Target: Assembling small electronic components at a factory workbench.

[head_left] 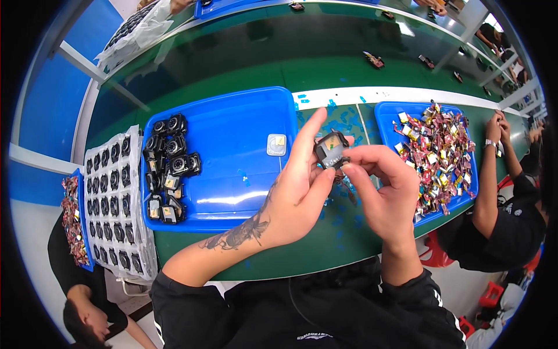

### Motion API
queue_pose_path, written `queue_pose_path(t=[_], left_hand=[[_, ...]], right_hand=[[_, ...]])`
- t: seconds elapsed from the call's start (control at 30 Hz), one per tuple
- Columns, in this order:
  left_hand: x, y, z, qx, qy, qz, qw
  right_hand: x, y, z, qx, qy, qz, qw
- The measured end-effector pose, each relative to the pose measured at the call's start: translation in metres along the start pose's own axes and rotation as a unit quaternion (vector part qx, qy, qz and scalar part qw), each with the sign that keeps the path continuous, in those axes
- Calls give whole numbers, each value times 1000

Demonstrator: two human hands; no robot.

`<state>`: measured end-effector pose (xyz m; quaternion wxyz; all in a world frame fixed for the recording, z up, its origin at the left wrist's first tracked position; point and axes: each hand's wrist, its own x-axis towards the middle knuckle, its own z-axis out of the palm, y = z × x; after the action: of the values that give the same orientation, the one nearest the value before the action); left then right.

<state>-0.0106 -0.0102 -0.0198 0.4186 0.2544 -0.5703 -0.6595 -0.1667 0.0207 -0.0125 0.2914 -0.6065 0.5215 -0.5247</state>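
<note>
Left hand (299, 202) (seven o'clock) and right hand (386, 187) (four o'clock): fingers clamped on black watch-style case (331, 150), probably light, rigid; best rim-held.

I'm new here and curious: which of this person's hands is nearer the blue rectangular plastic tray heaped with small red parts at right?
Right. The right hand overlaps the left edge of the blue tray in view; the left hand is farther left, clear of it.
</note>
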Motion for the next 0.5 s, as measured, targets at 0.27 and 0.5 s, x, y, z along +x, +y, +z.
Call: queue_pose_path(t=[0.27,0.5], left_hand=[[1,0,-5,-2,-12,-39,999],[-1,2,-7,-2,-16,-10,1000]], right_hand=[[6,-4,-8,-63,14,-44,997],[7,-11,-12,-93,15,-69,993]])
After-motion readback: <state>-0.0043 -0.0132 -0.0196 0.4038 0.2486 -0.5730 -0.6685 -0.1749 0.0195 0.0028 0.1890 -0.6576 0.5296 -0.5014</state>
